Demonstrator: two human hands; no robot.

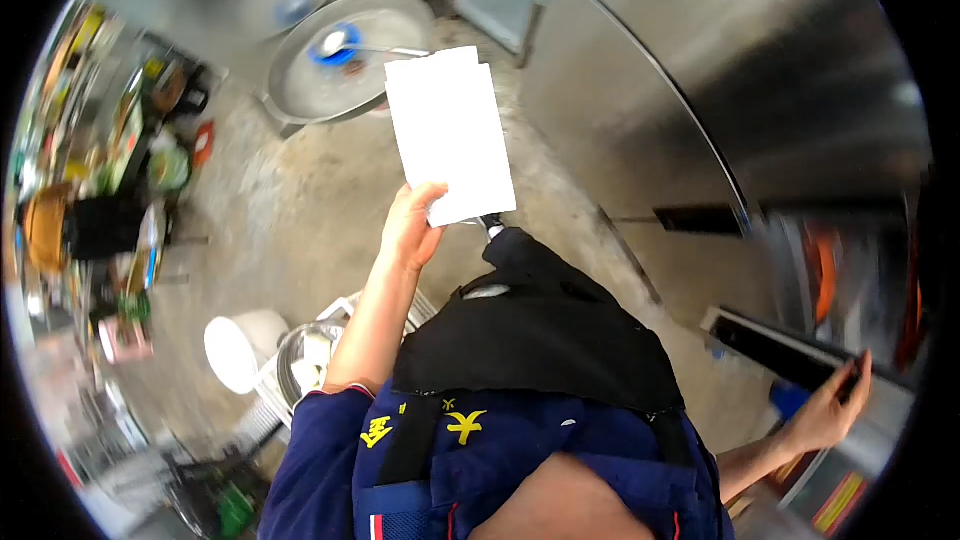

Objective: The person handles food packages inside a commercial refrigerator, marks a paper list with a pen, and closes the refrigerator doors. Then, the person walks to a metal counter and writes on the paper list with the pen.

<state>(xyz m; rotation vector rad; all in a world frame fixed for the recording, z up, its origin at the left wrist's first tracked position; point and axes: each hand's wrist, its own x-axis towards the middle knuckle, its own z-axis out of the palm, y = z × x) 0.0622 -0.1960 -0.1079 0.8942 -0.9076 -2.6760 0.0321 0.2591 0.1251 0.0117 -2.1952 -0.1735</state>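
My left hand (411,225) is closed on a small stack of white paper sheets (450,135), with the thumb lying on top near the lower edge. The sheets look blank and are held out ahead of my body. Off to the far right, my right hand (832,408) has its fingers curled over the dark edge of a steel cabinet door (770,340), which stands open. Inside the cabinet, orange items (824,275) show, blurred and partly hidden.
A large round metal pan (385,15) holds a blue bowl (340,43) and a ladle (385,48). Closed steel doors (640,120) line the right. Cluttered shelves (110,150) stand left; a white bucket (232,350) sits by my left arm. A steel table (497,12) stands ahead.
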